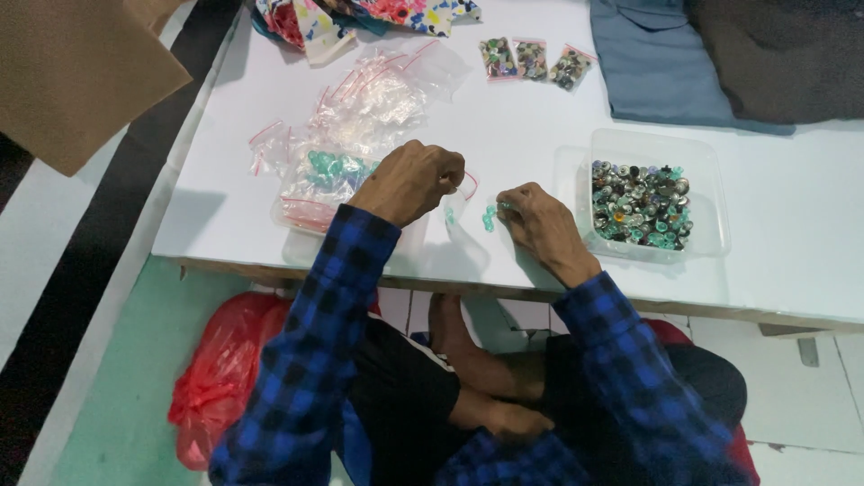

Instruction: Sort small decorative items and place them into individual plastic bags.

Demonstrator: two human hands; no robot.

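Observation:
My left hand (409, 180) is closed around the top of a small clear zip bag (457, 202) with a red strip, held just above the white table (504, 117). My right hand (540, 220) pinches small teal buttons (490, 216) right beside the bag's mouth. Close to the right of that hand stands a clear plastic tub (711, 211) holding several mixed dark, silver and teal buttons (641, 205). Both sleeves are blue and black plaid.
A second clear tub (310, 193) with teal buttons and filled bags sits left of my left hand, behind it a heap of empty zip bags (369, 99). Three filled button bags (531, 61) lie at the back, beside folded blue cloth (657, 63). A red plastic bag (225, 369) lies on the floor.

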